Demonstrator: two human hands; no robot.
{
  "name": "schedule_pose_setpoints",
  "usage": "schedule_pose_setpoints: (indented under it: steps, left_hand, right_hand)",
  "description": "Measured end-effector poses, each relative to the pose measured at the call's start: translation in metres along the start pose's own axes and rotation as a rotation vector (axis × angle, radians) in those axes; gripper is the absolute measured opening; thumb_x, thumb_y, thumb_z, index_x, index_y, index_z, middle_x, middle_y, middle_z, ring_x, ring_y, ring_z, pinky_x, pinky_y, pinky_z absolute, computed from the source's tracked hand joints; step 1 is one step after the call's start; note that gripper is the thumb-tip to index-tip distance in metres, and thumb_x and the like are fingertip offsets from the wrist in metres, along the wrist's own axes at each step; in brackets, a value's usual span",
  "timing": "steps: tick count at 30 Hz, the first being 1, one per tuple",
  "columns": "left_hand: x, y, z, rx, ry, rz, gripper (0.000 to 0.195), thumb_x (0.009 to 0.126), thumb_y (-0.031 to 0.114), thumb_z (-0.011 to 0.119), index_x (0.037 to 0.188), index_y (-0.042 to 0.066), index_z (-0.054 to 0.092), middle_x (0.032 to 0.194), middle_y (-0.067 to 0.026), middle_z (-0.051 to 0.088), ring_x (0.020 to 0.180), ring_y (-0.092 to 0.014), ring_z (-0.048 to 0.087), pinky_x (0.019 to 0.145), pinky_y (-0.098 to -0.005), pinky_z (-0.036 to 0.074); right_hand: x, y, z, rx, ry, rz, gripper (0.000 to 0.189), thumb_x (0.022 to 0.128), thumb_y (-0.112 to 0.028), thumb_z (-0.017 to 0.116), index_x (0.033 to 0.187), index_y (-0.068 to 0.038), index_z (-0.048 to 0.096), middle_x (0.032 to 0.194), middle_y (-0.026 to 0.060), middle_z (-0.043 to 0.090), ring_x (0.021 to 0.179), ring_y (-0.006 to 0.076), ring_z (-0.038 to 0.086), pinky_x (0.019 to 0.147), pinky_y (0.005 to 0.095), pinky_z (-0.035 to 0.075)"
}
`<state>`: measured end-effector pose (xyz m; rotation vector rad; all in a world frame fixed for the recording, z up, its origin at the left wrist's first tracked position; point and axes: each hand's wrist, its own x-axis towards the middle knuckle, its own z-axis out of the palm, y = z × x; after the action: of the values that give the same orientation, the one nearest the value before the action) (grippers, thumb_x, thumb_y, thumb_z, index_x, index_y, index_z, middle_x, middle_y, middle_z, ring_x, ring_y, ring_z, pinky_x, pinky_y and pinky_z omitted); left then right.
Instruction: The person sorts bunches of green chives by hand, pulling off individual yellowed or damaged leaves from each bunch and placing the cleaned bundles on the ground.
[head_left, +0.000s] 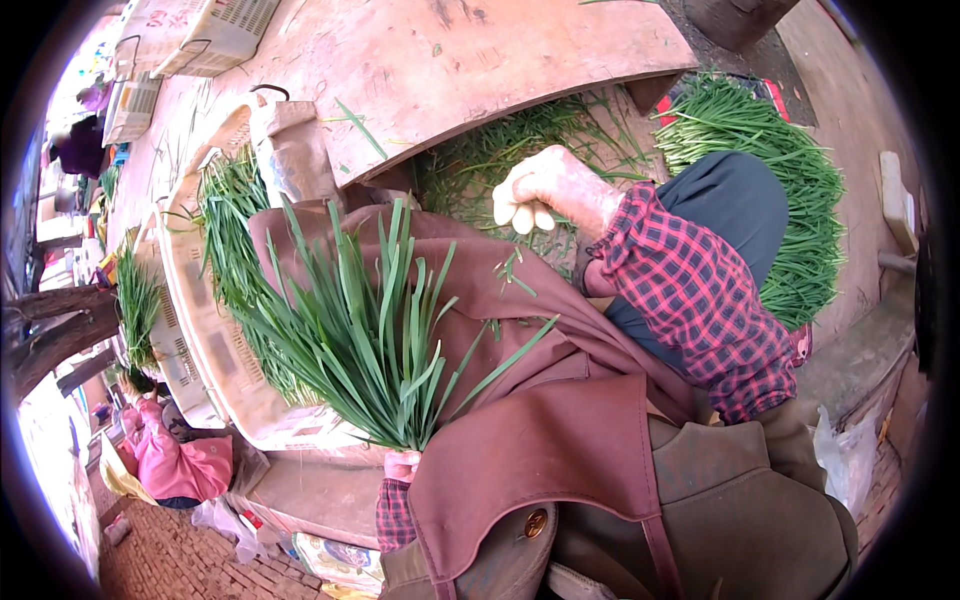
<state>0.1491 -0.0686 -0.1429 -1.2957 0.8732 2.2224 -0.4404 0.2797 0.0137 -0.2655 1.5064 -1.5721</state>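
Note:
My left hand (403, 465), low in the view by the edge of my brown apron (517, 480), grips the base of a bunch of garlic chives (375, 330). The flat green leaves fan upward and away over my lap. My right hand (541, 187) is held above the far side of the apron, fingers curled in and off-white covers on several fingertips. No object shows in it, though its palm is hidden. Cut bits of leaf (514, 274) lie on the apron. Beyond the right hand, loose chive scraps (495, 150) litter the ground.
A plastic crate (196, 315) at left holds more chives (232, 225). A wooden board (465, 67) lies ahead. Past my knee (727, 195) is a large pile of chives (806, 225). At lower left sits another person in a pink top (184, 461). Stacked crates (217, 37) stand far left.

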Motion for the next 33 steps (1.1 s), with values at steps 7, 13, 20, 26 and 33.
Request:
schedule_pose_setpoints:
  steps: [7,13,20,26,33]
  left_hand:
    - [-0.002,-0.005,-0.003,0.002,0.009,0.010,0.022,0.076,0.000,0.070,0.094,-0.007,0.061,0.067,-0.0102,0.059,0.055,-0.017,0.051,0.052,-0.0271,0.039]
    - [-0.005,-0.011,-0.004,0.028,0.028,0.038,0.020,0.077,0.001,0.070,0.092,-0.007,0.061,0.066,-0.0093,0.058,0.055,-0.017,0.051,0.053,-0.0270,0.039]
    - [-0.003,-0.005,0.006,-0.020,-0.011,-0.002,0.021,0.078,0.004,0.069,0.094,-0.008,0.060,0.062,-0.0065,0.053,0.052,-0.016,0.047,0.053,-0.0269,0.038]
    - [0.000,-0.002,0.009,-0.081,-0.065,-0.075,0.027,0.079,0.007,0.069,0.098,-0.009,0.059,0.060,-0.0052,0.050,0.051,-0.015,0.044,0.052,-0.0269,0.037]
    - [-0.012,0.016,0.038,-0.106,-0.111,-0.017,0.033,0.079,0.010,0.069,0.103,-0.009,0.056,0.059,-0.0046,0.048,0.050,-0.014,0.042,0.052,-0.0269,0.036]
  right_hand:
    - [-0.029,-0.025,0.035,0.015,-0.329,-0.085,0.029,0.092,-0.029,0.068,0.092,-0.001,0.070,0.080,0.0063,0.070,0.066,0.0118,0.065,0.062,0.0254,0.053]
    - [-0.042,-0.059,0.076,-0.744,-0.417,-0.410,0.049,0.091,-0.053,0.060,0.083,-0.005,0.067,0.075,0.0160,0.067,0.072,0.0331,0.067,0.070,0.0429,0.052]
    - [-0.046,-0.038,0.078,-0.174,-0.412,-0.026,0.033,0.099,-0.030,0.054,0.077,-0.008,0.063,0.067,-0.0001,0.064,0.055,0.0078,0.059,0.048,0.0257,0.047]
    - [-0.018,-0.009,0.047,-0.160,0.125,-0.194,0.026,0.097,-0.025,0.055,0.084,-0.004,0.063,0.070,0.0052,0.065,0.055,0.0126,0.060,0.055,0.0284,0.050]
    - [-0.017,-0.022,0.028,-0.389,0.051,-0.172,0.018,0.093,-0.018,0.059,0.096,-0.002,0.068,0.081,0.0051,0.069,0.077,0.0122,0.065,0.073,0.0285,0.053]
